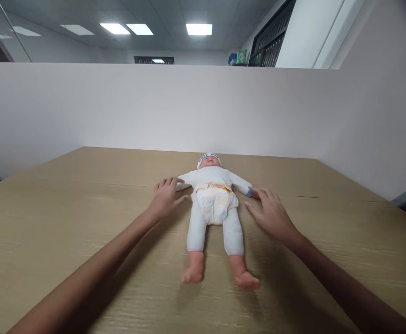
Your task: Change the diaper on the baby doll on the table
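Head | left hand (165,199), right hand (271,214): loosely spread, gripping nothing, at doll (214,175) | headband lettering (214,155): unreadable

Between left hand (166,199) and right hand (271,213): matt cloth-bodied doll (214,174), smooth plastic-looking feet (247,280), papery diaper (215,205); under both, faintly glossy wood-grained worktop (84,222).

The white-bodied baby doll (213,174) has reddish feet (195,272) and a white headband (209,156) with dark lettering. Its white diaper (215,205) has an orange-patterned waistband (214,186); the tabletop (63,218) is tan.
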The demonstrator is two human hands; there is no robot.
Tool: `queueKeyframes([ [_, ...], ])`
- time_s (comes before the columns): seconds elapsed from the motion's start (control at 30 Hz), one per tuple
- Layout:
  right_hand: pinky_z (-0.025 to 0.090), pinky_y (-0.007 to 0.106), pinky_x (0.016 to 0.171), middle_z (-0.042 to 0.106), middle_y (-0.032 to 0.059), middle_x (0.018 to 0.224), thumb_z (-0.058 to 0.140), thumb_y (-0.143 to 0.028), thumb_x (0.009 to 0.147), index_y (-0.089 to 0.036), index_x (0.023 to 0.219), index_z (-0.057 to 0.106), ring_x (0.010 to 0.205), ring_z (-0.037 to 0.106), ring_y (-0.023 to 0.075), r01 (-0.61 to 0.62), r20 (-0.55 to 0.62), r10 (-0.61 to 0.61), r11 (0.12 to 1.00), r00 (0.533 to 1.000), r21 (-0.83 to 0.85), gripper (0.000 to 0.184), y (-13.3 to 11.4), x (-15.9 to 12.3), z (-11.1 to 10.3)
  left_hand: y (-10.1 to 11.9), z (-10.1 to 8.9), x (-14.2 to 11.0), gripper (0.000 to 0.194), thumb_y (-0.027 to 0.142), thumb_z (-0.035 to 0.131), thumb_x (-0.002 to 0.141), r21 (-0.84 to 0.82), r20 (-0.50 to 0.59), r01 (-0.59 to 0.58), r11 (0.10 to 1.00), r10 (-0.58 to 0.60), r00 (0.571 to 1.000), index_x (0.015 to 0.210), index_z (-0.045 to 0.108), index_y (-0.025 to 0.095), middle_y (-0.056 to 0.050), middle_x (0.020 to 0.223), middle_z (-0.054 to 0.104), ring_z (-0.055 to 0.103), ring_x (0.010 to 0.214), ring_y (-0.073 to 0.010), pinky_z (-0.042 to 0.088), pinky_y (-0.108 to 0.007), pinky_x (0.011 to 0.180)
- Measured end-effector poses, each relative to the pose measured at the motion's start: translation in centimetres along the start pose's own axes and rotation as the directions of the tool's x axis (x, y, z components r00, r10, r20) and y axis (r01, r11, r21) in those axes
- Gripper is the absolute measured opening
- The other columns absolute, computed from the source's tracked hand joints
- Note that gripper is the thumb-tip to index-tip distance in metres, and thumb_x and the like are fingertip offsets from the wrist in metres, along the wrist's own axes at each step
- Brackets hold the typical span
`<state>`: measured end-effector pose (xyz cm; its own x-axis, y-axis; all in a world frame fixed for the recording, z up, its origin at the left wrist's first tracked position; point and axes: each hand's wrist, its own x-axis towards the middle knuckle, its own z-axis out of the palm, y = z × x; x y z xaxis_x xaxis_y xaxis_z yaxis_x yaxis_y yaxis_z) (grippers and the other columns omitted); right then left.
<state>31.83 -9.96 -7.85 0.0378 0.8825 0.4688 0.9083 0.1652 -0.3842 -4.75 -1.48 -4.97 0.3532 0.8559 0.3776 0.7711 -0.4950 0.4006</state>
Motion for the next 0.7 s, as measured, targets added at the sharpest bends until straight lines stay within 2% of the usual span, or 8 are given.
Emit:
queueKeyframes([
  [0.07, 0.044, 0.050, 0.115, 0.065, 0.0219, 0.145, 0.062, -0.042, 0.097, -0.013, 0.149, 0.059, 0.132, 0.057, 0.0390, -0.048, 0.062, 0.057, 0.991, 0.996, -0.126, 0.059, 0.6, 3.2, 1.5, -1.0, 1.4, 2.7, 0.059, 0.043, 0.073, 0.094, 0.150, 0.026, 0.027, 0.988, -0.031, 0.999, 0.144, 0.057, 0.015, -0.020, 0.150, 0.062, 0.047, 0.142, -0.0408, 0.031, -0.054, 0.120],
  [0.2, 0.043, 0.050, 0.112, 0.065, 0.0262, 0.141, 0.061, -0.045, 0.100, -0.009, 0.142, 0.066, 0.132, 0.055, 0.0418, -0.141, 0.082, 0.157, 0.975, 0.984, -0.172, 0.056, 0.4, 7.6, 4.3, -1.7, 3.6, 6.4, 0.059, 0.041, 0.073, 0.095, 0.154, 0.077, 0.075, 0.985, -0.087, 0.993, 0.143, 0.057, 0.011, -0.021, 0.142, 0.066, 0.055, 0.135, -0.0390, 0.038, -0.048, 0.115],
  [0.27, 0.043, 0.049, 0.110, 0.068, 0.0281, 0.134, 0.059, -0.049, 0.102, -0.008, 0.131, 0.072, 0.130, 0.057, 0.0422, -0.187, 0.094, 0.206, 0.966, 0.974, -0.180, 0.052, 0.0, 8.5, 4.7, -1.4, 3.8, 6.6, 0.053, 0.041, 0.069, 0.097, 0.146, 0.060, 0.111, 0.983, -0.121, 0.991, 0.138, 0.060, 0.009, -0.022, 0.138, 0.068, 0.058, 0.130, -0.0375, 0.041, -0.044, 0.111],
  [0.37, 0.042, 0.045, 0.110, 0.074, 0.0268, 0.121, 0.062, -0.051, 0.102, -0.010, 0.110, 0.080, 0.127, 0.060, 0.0402, -0.201, 0.151, 0.225, 0.967, 0.963, -0.159, 0.045, -0.5, 8.1, 3.9, -0.1, 2.9, 5.3, 0.046, 0.040, 0.068, 0.098, 0.120, 0.049, 0.168, 0.978, -0.175, 0.983, 0.129, 0.064, 0.007, -0.023, 0.130, 0.071, 0.064, 0.120, -0.0357, 0.046, -0.039, 0.100],
  [0.47, 0.045, 0.041, 0.106, 0.075, 0.0239, 0.120, 0.063, -0.052, 0.101, -0.012, 0.108, 0.078, 0.126, 0.063, 0.0379, -0.207, 0.196, 0.224, 0.973, 0.955, -0.101, 0.043, -1.1, 6.1, 1.7, 2.4, 1.2, 2.2, 0.041, 0.039, 0.068, 0.096, 0.078, 0.057, 0.218, 0.973, -0.222, 0.973, 0.122, 0.065, 0.008, -0.022, 0.125, 0.074, 0.069, 0.107, -0.0330, 0.048, -0.036, 0.086],
  [0.53, 0.049, 0.038, 0.098, 0.077, 0.0194, 0.121, 0.060, -0.055, 0.103, -0.015, 0.112, 0.075, 0.120, 0.067, 0.0345, -0.224, 0.226, 0.227, 0.974, 0.947, -0.039, 0.044, -1.4, 3.8, -0.3, 4.8, -0.4, -1.0, 0.039, 0.042, 0.069, 0.094, 0.029, 0.057, 0.247, 0.969, -0.248, 0.967, 0.118, 0.064, 0.011, -0.019, 0.121, 0.075, 0.070, 0.101, -0.0311, 0.048, -0.036, 0.081],
  [0.6, 0.053, 0.034, 0.087, 0.079, 0.0133, 0.117, 0.053, -0.063, 0.105, -0.019, 0.113, 0.072, 0.107, 0.072, 0.0301, -0.247, 0.280, 0.229, 0.968, 0.932, 0.031, 0.049, -1.6, 0.7, -2.6, 7.7, -1.9, -5.5, 0.041, 0.047, 0.071, 0.091, -0.070, 0.053, 0.283, 0.956, -0.280, 0.958, 0.115, 0.062, 0.016, -0.014, 0.115, 0.076, 0.071, 0.097, -0.0302, 0.048, -0.035, 0.078],
  [0.7, 0.057, 0.034, 0.081, 0.081, 0.0083, 0.113, 0.047, -0.075, 0.103, -0.022, 0.113, 0.070, 0.096, 0.075, 0.0282, -0.278, 0.376, 0.215, 0.953, 0.902, 0.123, 0.058, -2.1, -5.4, -6.3, 12.3, -3.5, -14.8, 0.041, 0.048, 0.073, 0.083, -0.248, 0.102, 0.319, 0.915, -0.303, 0.948, 0.110, 0.057, 0.022, -0.009, 0.107, 0.075, 0.070, 0.094, -0.0311, 0.048, -0.035, 0.076],
])
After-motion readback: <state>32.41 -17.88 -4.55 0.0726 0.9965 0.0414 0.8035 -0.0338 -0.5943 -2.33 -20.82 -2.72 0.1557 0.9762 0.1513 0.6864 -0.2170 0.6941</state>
